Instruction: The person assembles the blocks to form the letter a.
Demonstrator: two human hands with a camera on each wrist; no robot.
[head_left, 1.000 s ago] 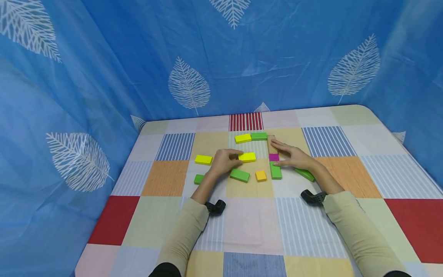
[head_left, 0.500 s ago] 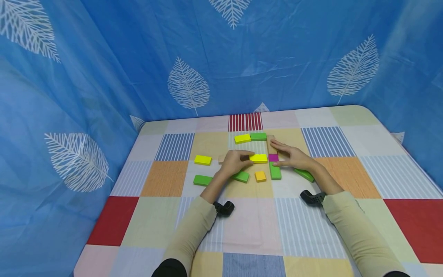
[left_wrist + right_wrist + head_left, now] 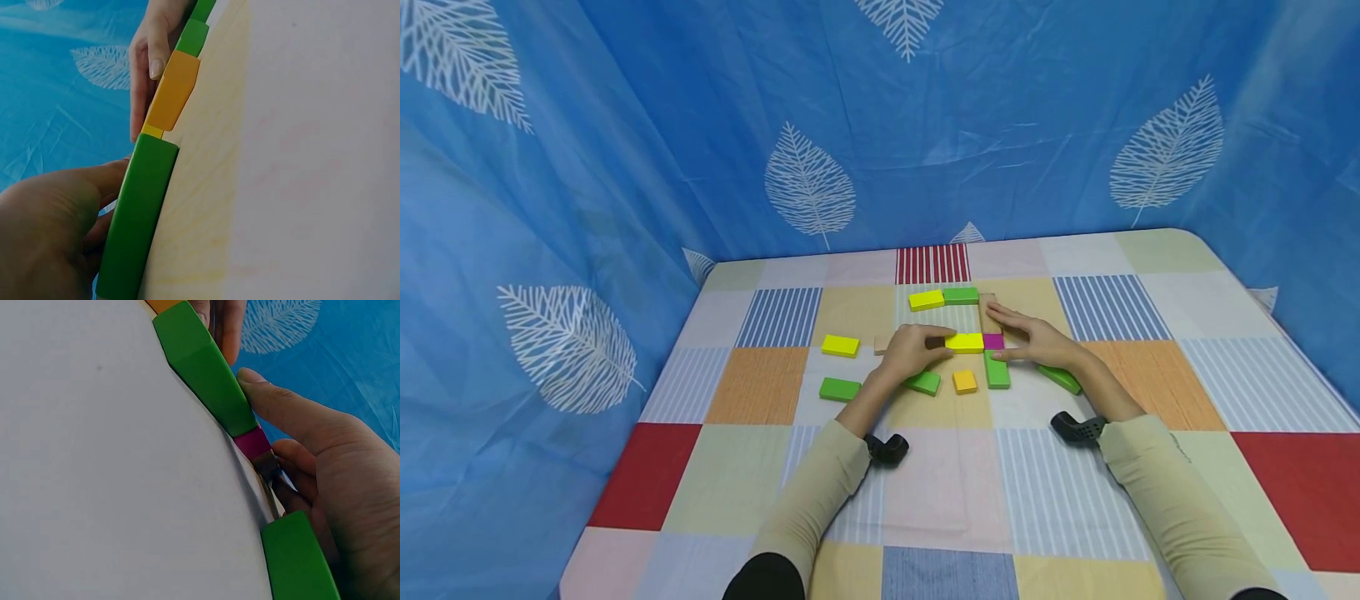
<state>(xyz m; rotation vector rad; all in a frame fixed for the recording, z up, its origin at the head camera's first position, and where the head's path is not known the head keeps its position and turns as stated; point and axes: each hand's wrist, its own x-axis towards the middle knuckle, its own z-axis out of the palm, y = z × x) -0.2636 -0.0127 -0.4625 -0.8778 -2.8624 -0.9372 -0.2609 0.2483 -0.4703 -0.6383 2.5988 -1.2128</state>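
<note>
My left hand pinches the left end of a yellow block between thumb and fingers. That block's right end is against a small purple block. Above the purple one lies a plain wooden block, and below it a green block, the three forming a column. Along the column's right side rests my right hand, fingers at the wooden block and thumb at the green one, as the right wrist view also shows. A green block and a yellow block run leftward from the column's top.
A small orange block and a green block lie in front. Further left are a yellow block, a green block and a partly hidden wooden block. Another green block lies under the right wrist.
My left hand has moved right with the yellow block, bringing it up against the purple block. The wooden block behind that hand has come into view. My right hand has stayed in place.
</note>
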